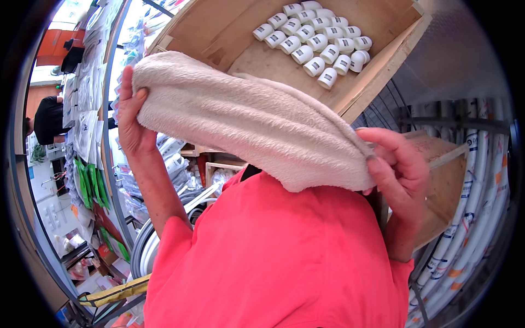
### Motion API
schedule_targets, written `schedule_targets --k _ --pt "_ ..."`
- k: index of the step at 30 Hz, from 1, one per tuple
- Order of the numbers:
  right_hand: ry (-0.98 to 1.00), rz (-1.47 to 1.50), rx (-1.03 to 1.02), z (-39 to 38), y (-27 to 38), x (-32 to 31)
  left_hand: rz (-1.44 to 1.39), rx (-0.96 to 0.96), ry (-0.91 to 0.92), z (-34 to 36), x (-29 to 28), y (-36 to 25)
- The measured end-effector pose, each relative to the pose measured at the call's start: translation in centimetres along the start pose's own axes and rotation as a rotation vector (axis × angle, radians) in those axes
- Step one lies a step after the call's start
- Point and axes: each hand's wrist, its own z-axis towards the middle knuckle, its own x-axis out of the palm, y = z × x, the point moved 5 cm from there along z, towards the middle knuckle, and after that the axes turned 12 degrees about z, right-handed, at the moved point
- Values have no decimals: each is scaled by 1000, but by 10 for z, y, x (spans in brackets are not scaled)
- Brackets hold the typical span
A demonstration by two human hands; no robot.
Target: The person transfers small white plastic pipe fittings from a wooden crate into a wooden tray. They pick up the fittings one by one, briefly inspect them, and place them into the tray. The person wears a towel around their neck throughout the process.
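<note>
A folded beige plush cloth [246, 120] is stretched between my two hands, in front of my chest. My left hand [135, 117] pinches its left end, with the thumb on the near side and the other fingers partly behind the fabric. At the lower right end, my right hand [396, 167] grips the cloth between thumb and fingers. The cloth sags in soft lengthwise folds and covers part of the wooden box behind it.
Beyond the cloth, a wooden box [219, 27] holds several white plastic pipe elbows [317, 41]. Long white pipes [465, 218] stand at the right. Shelves of bagged goods [87, 126] line the left, where a person in black [48, 120] is visible. Coiled pipe [146, 246] hangs lower left.
</note>
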Motion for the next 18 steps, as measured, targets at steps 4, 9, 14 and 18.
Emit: schedule_targets --k 4,9,14,18 --pt "46 -166 -69 5 -1 8 -334 -9 178 -3 -6 -9" --pt "77 -323 -138 9 -2 13 468 21 -238 2 -20 -10" --pt "-27 -244 -51 3 -9 14 1003 639 -127 -16 54 -44" --pt "-69 -382 -141 3 -17 10 1027 752 516 -42 145 -50"
